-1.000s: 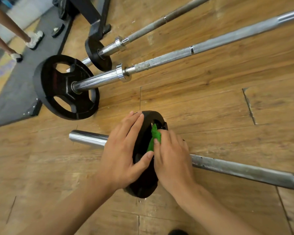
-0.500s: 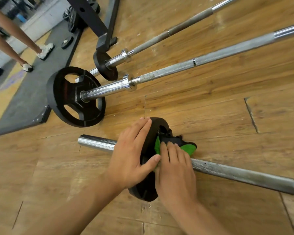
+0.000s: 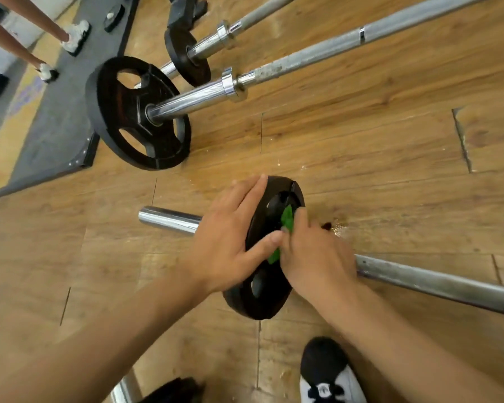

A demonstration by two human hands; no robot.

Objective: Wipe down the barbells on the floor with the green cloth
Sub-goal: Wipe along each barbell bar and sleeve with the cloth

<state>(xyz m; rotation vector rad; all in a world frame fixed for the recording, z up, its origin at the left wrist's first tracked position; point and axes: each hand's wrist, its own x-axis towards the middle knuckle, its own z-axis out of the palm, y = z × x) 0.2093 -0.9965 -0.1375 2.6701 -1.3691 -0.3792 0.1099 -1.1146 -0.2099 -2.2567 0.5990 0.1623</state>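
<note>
Three barbells are laid on the wooden floor (image 3: 361, 141). The middle barbell (image 3: 303, 60) and the far barbell (image 3: 259, 13) lie well apart from the hands. The nearest barbell (image 3: 434, 283) is judged to be the one in hand, with the shaft-side face of its small black plate (image 3: 262, 298) being wiped. The plate is steadied by the left hand (image 3: 224, 242), laid flat with straight fingers. The green cloth (image 3: 287, 218) is held bunched under the right hand (image 3: 317, 257) and pressed to that face. Next, a firm pass along the shaft is probably called for. No container is seen.
</note>
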